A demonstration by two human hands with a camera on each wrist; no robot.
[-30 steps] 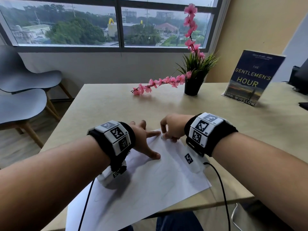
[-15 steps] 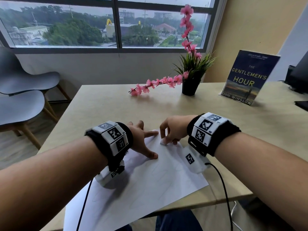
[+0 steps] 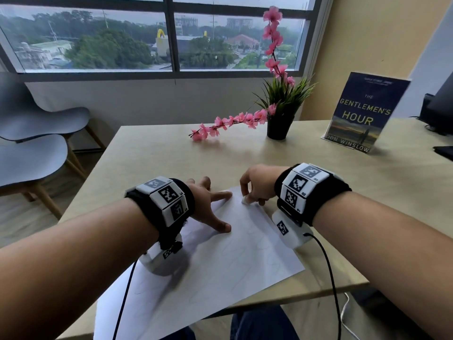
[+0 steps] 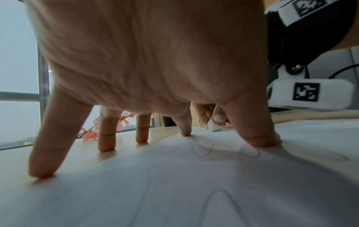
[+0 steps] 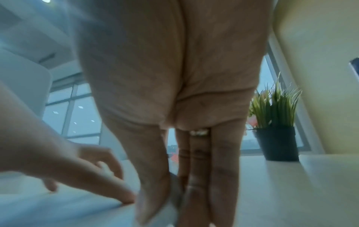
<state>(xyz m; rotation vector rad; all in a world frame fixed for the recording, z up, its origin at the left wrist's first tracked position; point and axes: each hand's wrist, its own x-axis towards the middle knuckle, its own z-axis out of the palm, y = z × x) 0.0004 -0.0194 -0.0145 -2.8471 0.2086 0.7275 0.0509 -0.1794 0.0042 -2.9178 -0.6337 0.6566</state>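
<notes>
A white sheet of paper (image 3: 220,266) with faint pencil scribbles lies on the light wooden table (image 3: 157,155), its near corner hanging over the front edge. My left hand (image 3: 210,204) is spread on the sheet's upper left part, straight fingertips (image 4: 258,138) pressing it flat. My right hand (image 3: 255,190) is curled at the sheet's far edge and pinches a small white eraser (image 3: 245,199) whose tip touches the paper. The left wrist view shows the eraser (image 4: 214,127) between thumb and fingers, just past my left hand (image 4: 145,61). In the right wrist view my right hand (image 5: 174,76) hides most of it.
A black pot with green grass (image 3: 279,126) and a pink flower branch (image 3: 228,123) stand at the table's far side. A book (image 3: 360,114) stands upright at the right, with dark equipment (image 3: 441,106) beyond. Two grey chairs (image 3: 36,143) stand left of the table.
My right hand has shifted slightly with the eraser at the sheet's far edge. My left hand has stayed spread on the paper.
</notes>
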